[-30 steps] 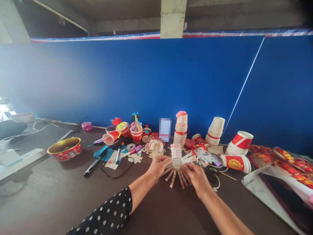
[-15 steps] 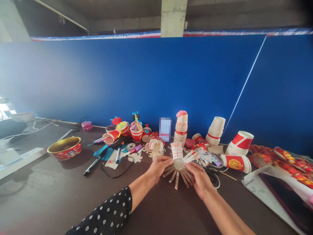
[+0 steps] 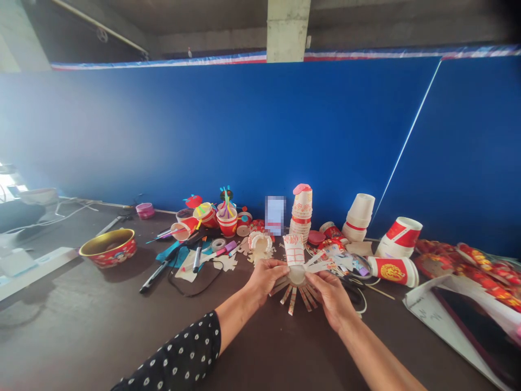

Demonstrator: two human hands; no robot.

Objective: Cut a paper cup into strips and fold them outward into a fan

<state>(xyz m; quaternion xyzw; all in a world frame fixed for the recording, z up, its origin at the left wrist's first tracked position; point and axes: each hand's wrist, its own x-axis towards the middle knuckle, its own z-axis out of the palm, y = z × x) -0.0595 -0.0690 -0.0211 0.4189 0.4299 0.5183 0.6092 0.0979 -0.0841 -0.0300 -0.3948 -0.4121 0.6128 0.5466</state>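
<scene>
Both hands hold a paper cup cut into strips (image 3: pixel 297 275), its base facing me and its red-printed strips fanned out like rays. My left hand (image 3: pixel 265 281) pinches the left side of the fan, and my right hand (image 3: pixel 330 298) grips the right side. A wider strip with red markings (image 3: pixel 293 250) stands up at the far side. Fingers hide part of the strips. Just beyond my left hand, a second cut paper piece (image 3: pixel 259 243) rests on the table.
The dark table holds a gold-lined red bowl (image 3: pixel 108 248), a tall stack of paper cups (image 3: pixel 300 218), pens, tape, paper scraps and a red-and-white cup (image 3: pixel 393 271) on its side. Blue board (image 3: pixel 203 136) stands behind. Red packets lie to the right.
Since the earliest frame, my hands have drawn slightly apart and the cut cup has turned a little, with its marked strip standing more upright.
</scene>
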